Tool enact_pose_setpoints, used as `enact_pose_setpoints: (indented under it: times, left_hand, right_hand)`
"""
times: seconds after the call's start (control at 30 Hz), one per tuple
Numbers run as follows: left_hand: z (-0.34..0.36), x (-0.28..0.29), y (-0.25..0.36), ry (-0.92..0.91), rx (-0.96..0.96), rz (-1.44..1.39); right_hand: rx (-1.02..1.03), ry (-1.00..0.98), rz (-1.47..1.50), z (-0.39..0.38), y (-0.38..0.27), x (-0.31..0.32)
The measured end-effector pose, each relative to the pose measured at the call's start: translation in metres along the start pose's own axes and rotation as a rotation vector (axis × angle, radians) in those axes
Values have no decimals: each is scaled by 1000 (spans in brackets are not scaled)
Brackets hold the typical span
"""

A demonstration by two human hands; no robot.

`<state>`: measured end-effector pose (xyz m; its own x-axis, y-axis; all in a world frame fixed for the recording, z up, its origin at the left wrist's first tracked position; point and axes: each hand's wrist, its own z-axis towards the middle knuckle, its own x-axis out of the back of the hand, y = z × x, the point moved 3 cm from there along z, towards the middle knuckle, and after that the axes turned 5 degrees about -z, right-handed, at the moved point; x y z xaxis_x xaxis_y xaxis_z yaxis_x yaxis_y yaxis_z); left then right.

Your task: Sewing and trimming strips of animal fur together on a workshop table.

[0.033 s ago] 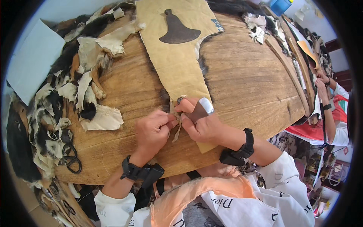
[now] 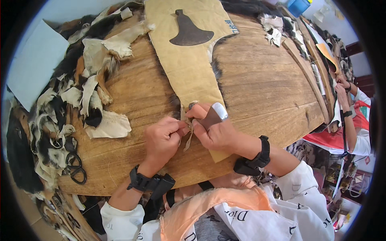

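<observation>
My left hand (image 2: 161, 136) is closed in a pinch on the narrow pale strip of hide (image 2: 187, 142), whose loose end dangles below the fingertips. Close against it, my right hand (image 2: 221, 135) is closed around a half-moon knife (image 2: 214, 116), brown with a bright curved edge turned up and away to the right. Its tip end is hidden by the fingers. Both hands meet at the near left edge of a long tan paper pattern (image 2: 191, 72); dark fur shows along the pattern's sides. Farther up, a dark brown axe-shaped blade (image 2: 189, 32) lies flat on the paper.
Hide and fur scraps (image 2: 72, 96) heap along the left of the wooden table (image 2: 265, 80), with black-handled scissors (image 2: 76, 168) near its left edge. A white sheet (image 2: 38, 66) lies behind. At right are a wooden strip (image 2: 303, 70) and another person's hands (image 2: 341, 86).
</observation>
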<state>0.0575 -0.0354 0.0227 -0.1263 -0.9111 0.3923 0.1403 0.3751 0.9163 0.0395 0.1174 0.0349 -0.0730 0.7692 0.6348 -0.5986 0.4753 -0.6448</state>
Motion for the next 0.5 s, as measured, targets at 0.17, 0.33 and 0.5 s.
enact_pose_setpoints:
  times: [0.17, 0.33, 0.5]
  left_hand:
    - [0, -1, -6, -2, 72, -151]
    - [-1, -2, -9, 48, 148, -216]
    - [0, -3, -9, 89, 95, -204]
  right_hand:
    - [-243, -179, 14, 1, 6, -5]
    - [-198, -35, 20, 1, 7, -5]
    - [-110, -96, 41, -8, 7, 0]
